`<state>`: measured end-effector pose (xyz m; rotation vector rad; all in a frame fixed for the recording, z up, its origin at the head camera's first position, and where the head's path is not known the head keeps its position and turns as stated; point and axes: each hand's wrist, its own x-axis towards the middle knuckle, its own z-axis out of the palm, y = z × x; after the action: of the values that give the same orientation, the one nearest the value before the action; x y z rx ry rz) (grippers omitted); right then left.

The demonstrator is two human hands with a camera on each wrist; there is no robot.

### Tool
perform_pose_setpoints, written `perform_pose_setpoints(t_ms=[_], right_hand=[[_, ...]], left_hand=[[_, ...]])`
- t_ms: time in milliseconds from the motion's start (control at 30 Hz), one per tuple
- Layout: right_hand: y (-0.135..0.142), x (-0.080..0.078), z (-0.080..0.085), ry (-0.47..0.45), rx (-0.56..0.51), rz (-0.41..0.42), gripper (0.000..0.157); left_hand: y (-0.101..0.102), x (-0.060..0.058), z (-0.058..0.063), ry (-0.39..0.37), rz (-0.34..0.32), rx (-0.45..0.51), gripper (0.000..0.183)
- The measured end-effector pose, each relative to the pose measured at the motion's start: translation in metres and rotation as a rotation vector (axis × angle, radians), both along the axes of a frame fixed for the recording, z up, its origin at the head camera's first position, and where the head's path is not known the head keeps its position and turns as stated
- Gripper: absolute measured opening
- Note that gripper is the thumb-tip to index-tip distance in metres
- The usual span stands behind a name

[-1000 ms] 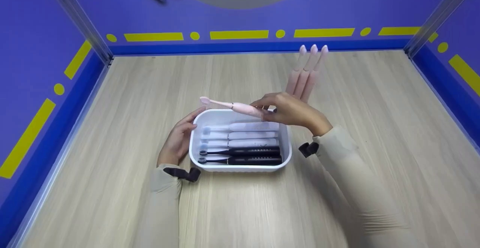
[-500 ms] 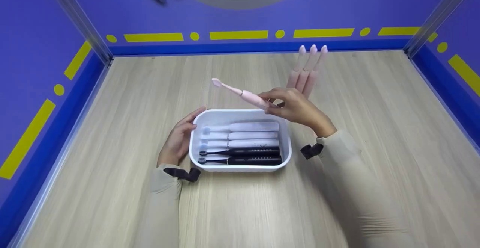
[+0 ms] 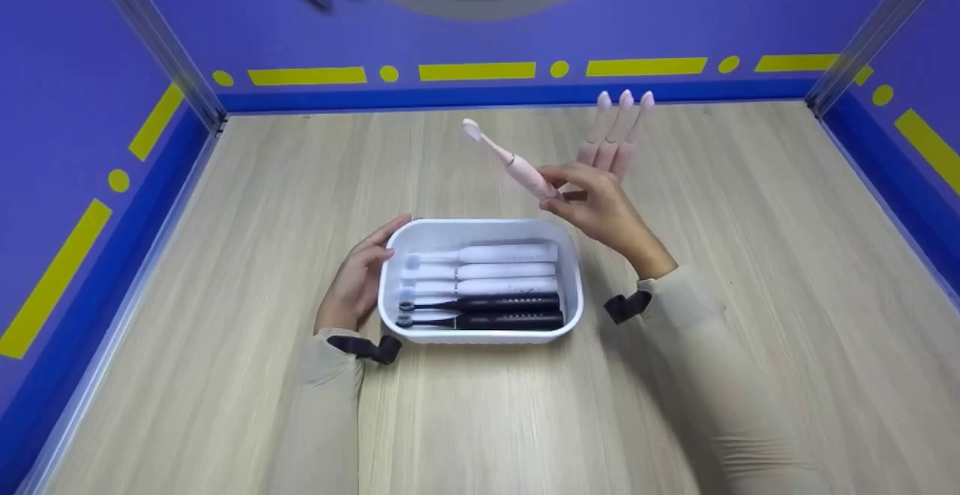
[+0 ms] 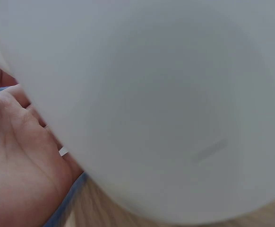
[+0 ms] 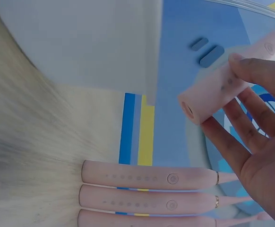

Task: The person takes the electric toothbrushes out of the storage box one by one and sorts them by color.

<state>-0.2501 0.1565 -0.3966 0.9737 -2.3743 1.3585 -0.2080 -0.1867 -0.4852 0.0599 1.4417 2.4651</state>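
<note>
My right hand [image 3: 596, 206] pinches a pink electric toothbrush [image 3: 529, 177] by the lower end of its handle. The brush is tilted, its head up and to the left, above the far edge of a white plastic bin [image 3: 480, 337]. In the right wrist view, thumb and fingers hold the toothbrush handle [image 5: 213, 92] near its base. Against the bin's left side rests my left hand [image 3: 357, 281], fingers extended along the outer wall and thumb at the rim. Inside the bin lie several white electric toothbrushes [image 3: 507, 271] and two black electric toothbrushes [image 3: 510, 320], heads to the left.
Three pink toothbrushes [image 3: 606, 154] stand upright side by side behind my right hand. They show close up in the right wrist view, buttons facing the camera [image 5: 149, 176]. A wood-grain table [image 3: 225, 255] bears everything, with blue-purple panels [image 3: 480, 37] around it.
My right hand has lifted the pink toothbrush away from the bin, slightly back and to the right. Its head has swung upward. The left hand and bin have stayed put.
</note>
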Motion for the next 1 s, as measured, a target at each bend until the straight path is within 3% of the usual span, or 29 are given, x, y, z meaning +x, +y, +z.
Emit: perform_pose_setpoints(t_ms=[267,500,867,1000], right_hand=[[0.007,-0.001,-0.006,-0.001,-0.093,-0.094,0.038],[0.014,-0.002,-0.017,-0.011,-0.234,-0.13,0.037],[0.029,-0.006,-0.03,-0.087,-0.37,-0.279,0.038],[0.029,0.003,-0.021,-0.073,-0.426,-0.298,0.039]], left_hand=[[0.001,0.001,0.001,-0.001,0.004,-0.002,0.059],[0.0,0.002,0.001,0.006,-0.003,-0.011,0.059],[0.0,0.0,-0.001,0.004,-0.011,-0.033,0.059],[0.0,0.0,-0.001,-0.002,-0.004,-0.025,0.059]])
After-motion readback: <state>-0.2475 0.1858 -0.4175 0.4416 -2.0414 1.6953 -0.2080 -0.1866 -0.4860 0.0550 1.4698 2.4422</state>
